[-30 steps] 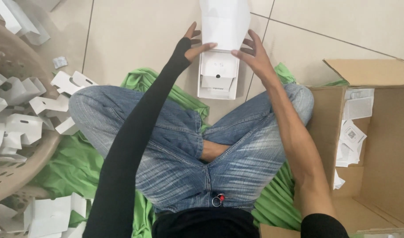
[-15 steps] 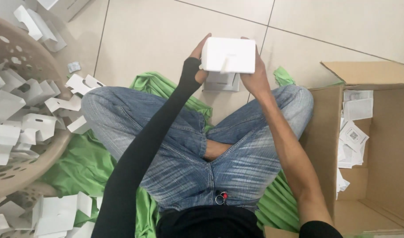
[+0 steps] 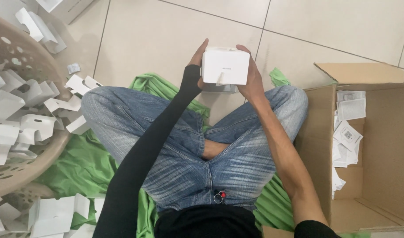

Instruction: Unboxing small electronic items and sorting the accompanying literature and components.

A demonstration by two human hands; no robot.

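Head view: fingers (image 3: 201, 48) of the left hand (image 3: 195, 59) and the right hand (image 3: 250, 75) are clamped on opposite sides of a small white box (image 3: 225, 66), held above the tiled floor (image 3: 158, 39) at twelve o'clock from the crossed legs. Its flaps look closed, so this box seems assembled. At nine o'clock a beige perforated basket (image 3: 23, 57) brims with white folded card inserts (image 3: 16, 114), more of them spilling onto the green cloth (image 3: 87, 167); plenty seems left. At three o'clock an open brown cardboard carton (image 3: 387, 154) holds loose white square leaflets (image 3: 348, 132).
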